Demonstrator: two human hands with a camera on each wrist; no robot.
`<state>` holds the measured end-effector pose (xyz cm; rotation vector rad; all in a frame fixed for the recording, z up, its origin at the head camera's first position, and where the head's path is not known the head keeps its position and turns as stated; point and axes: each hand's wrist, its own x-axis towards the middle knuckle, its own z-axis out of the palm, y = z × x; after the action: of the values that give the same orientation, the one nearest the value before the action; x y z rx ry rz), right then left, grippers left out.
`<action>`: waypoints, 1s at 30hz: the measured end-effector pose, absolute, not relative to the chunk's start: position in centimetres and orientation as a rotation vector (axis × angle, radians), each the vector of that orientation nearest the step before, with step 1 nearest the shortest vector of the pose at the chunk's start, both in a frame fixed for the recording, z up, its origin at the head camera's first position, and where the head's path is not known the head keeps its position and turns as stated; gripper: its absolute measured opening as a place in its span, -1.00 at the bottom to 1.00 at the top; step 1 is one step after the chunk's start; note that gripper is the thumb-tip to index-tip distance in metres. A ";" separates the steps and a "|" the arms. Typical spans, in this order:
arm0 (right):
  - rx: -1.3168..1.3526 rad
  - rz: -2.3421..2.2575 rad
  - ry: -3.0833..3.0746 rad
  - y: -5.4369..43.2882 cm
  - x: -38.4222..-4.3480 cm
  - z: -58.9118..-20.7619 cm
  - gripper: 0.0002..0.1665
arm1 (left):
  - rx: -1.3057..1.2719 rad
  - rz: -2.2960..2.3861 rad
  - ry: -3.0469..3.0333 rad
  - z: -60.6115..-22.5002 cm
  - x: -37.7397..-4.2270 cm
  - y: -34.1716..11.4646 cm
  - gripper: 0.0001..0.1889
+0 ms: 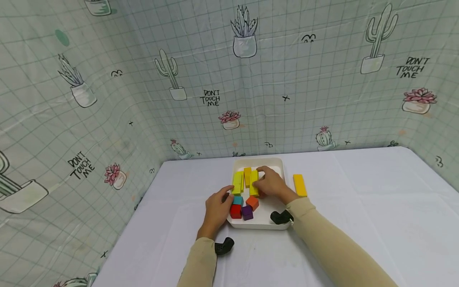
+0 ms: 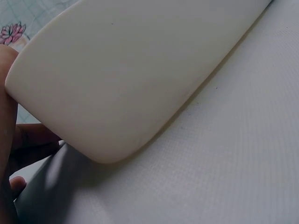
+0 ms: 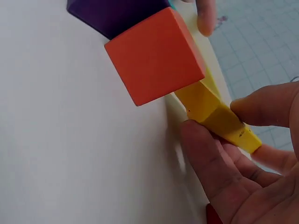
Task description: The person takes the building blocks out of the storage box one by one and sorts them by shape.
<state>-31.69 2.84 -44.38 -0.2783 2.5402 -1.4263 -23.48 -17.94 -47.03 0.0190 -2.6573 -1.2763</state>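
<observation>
A white tray (image 1: 263,225) on the table holds yellow blocks and coloured cubes. My right hand (image 1: 272,183) pinches a yellow block (image 3: 217,114) between thumb and fingers, over the tray's middle. Just nearer me is an orange cube (image 1: 252,203). At the tray's left side is my left hand (image 1: 216,205), its index finger reaching to the near end of another yellow block (image 1: 236,182) and its thumb by a teal cube (image 1: 238,200). In the left wrist view, that hand's fingers (image 2: 35,137) show past the tray's outer wall (image 2: 117,84).
A red cube (image 1: 235,211) and a purple cube (image 1: 247,213) sit in the tray's near left. Farther back in it stands a deeper yellow block (image 1: 247,175). One more yellow block (image 1: 299,185) lies on the white table (image 1: 358,207), right of the tray. Patterned cloth (image 1: 272,79) hangs behind.
</observation>
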 end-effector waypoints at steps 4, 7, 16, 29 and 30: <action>-0.262 -1.476 2.543 3.2 -31.5 -44.1 -0.22 | 0.000 -1.268 -2.649 -47.0 -23.6 -18.0 -0.63; -0.253 -1.549 2.505 3.3 -31.3 -43.7 -0.22 | 0.003 -1.270 -2.648 -47.1 -23.7 -18.0 -0.63; -0.248 -1.671 2.384 3.9 -30.3 -42.5 -0.23 | 0.007 -1.264 -2.657 -47.3 -23.8 -18.0 -0.63; -0.213 -1.844 2.204 6.3 -29.3 -42.0 -0.22 | -0.021 -1.244 -2.643 -47.5 -23.8 -18.1 -0.63; -0.215 -1.868 2.194 6.4 -29.2 -42.0 -0.22 | -0.026 -1.237 -2.639 -47.5 -23.8 -18.1 -0.64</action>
<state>-29.18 6.41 -42.02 -0.2154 2.1937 -1.8676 -23.80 -18.08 -47.46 -0.0258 -2.6392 -1.2375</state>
